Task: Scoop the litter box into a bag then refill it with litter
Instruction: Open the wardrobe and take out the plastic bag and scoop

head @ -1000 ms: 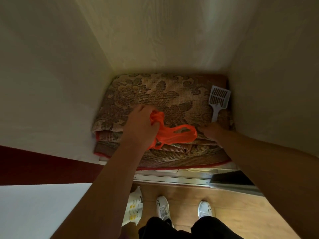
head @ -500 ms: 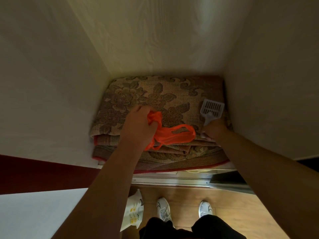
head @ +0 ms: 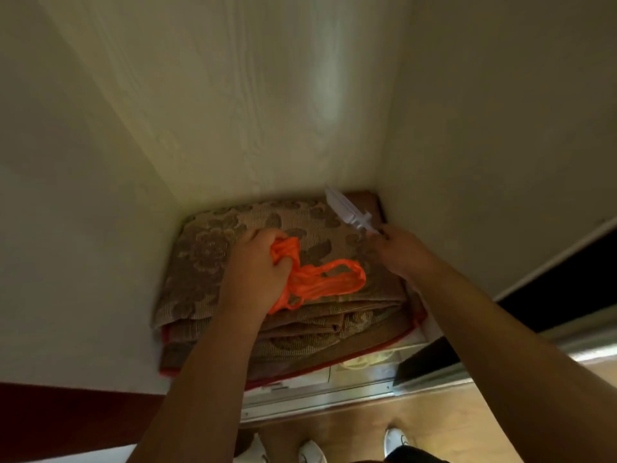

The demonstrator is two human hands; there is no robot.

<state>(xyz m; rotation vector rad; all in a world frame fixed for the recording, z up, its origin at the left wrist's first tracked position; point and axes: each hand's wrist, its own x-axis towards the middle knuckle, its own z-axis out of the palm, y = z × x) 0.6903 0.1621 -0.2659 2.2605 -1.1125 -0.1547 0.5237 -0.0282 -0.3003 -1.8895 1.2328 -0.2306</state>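
Note:
An orange plastic bag (head: 320,279) lies crumpled on a stack of folded floral cloth (head: 207,255) inside a closet. My left hand (head: 253,272) grips the bag's bunched end, and its handle loops trail to the right. My right hand (head: 400,252) holds the handle of a white slotted litter scoop (head: 347,210), lifted off the cloth and turned edge-on, its head pointing up and left. No litter box is in view.
Pale closet walls (head: 100,195) close in on the left, back and right. A dark sliding door (head: 551,292) and metal floor track (head: 334,399) lie to the right and in front. My white shoes (head: 312,451) stand on the wooden floor below.
My right hand reached the scoop, took its handle and lifted it off the cloth, turning it on edge. My left hand kept gripping the orange bag. The view tilted upward.

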